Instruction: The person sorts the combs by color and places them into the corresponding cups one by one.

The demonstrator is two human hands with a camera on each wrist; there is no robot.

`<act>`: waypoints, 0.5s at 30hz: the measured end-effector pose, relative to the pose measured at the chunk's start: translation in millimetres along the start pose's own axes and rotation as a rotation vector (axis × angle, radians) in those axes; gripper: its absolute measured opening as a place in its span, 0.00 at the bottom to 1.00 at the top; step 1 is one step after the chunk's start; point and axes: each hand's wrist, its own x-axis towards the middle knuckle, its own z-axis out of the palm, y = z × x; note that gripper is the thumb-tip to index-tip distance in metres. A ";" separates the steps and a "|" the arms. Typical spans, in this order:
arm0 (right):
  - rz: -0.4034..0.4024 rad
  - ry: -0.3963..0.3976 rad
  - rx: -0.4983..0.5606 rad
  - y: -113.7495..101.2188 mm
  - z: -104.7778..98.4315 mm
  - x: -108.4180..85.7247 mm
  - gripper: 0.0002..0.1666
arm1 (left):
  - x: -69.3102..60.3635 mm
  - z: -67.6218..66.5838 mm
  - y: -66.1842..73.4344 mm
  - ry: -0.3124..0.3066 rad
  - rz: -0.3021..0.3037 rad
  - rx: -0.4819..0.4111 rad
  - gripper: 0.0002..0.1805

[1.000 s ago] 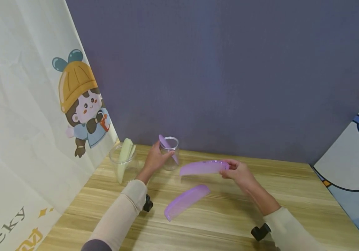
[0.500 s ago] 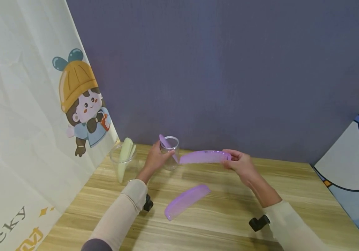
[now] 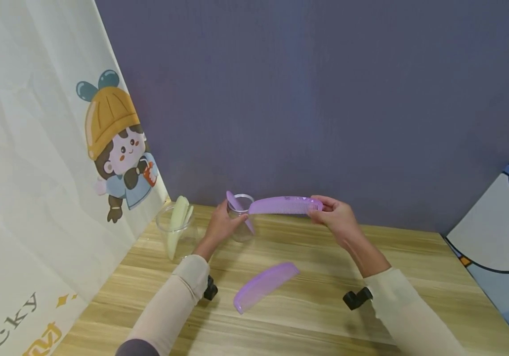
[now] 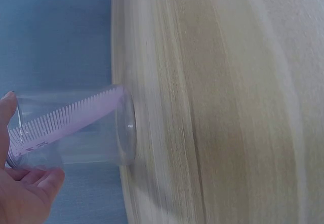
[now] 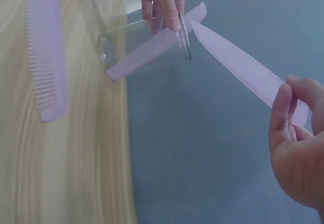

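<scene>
My left hand [image 3: 222, 227] grips a clear plastic jar [image 3: 244, 236] near its rim, thumb on one side and fingers on the other. Inside leans a purple comb [image 4: 76, 118], its upper end sticking out past the rim. With thumb and fingers, my right hand [image 3: 340, 221] pinches another purple comb [image 3: 281, 205] by one end. That comb is raised above the table, nearly level, teeth down, and its free end is close to the jar's mouth; contact is hard to tell. A third purple comb [image 3: 265, 287] lies on the table in front of the jar.
Left of my left hand stands a wider clear container [image 3: 161, 225] with long pale green pieces [image 3: 178, 215] leaning in it. The wood-grain table [image 3: 308, 321] ends against a dark wall [image 3: 325, 123] behind the jar. A printed white panel [image 3: 23, 173] borders the left side.
My right hand has lifted the comb from low over the table up to the jar's rim height, shifting slightly left at the end. My left hand and the jar stay put.
</scene>
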 end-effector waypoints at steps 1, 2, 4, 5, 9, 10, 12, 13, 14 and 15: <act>-0.002 0.001 0.001 -1.6 2.0 2.3 0.36 | 0.0 0.2 -0.1 0.001 0.000 0.001 0.44; -0.003 0.003 0.004 -3.3 4.2 4.4 0.36 | -0.1 0.3 -0.3 0.001 0.000 0.002 0.44; -0.003 0.013 0.018 -6.8 9.1 8.5 0.36 | -0.4 0.4 -0.2 0.002 -0.001 0.003 0.44; -0.005 0.015 0.024 -8.4 11.7 10.5 0.35 | -0.6 0.4 -0.1 0.002 -0.003 0.007 0.44; -0.024 0.017 0.019 -13.6 21.2 18.6 0.34 | -1.3 0.4 0.6 0.004 -0.001 0.010 0.44; -0.027 0.016 0.008 -14.6 23.2 20.4 0.34 | -1.4 0.4 0.8 0.005 0.002 0.011 0.44; -0.031 0.012 -0.012 -16.3 26.8 23.6 0.34 | -1.9 0.3 1.2 0.006 0.006 0.005 0.44; -0.030 0.014 -0.021 -17.2 28.6 24.9 0.33 | -2.3 0.4 1.3 0.005 0.005 0.003 0.44; -0.030 0.015 -0.027 -18.0 30.4 26.1 0.33 | -2.5 0.4 1.3 0.003 0.005 -0.002 0.44; -0.032 0.016 -0.034 -18.8 31.9 27.1 0.33 | -2.8 0.5 1.2 0.000 0.001 -0.004 0.45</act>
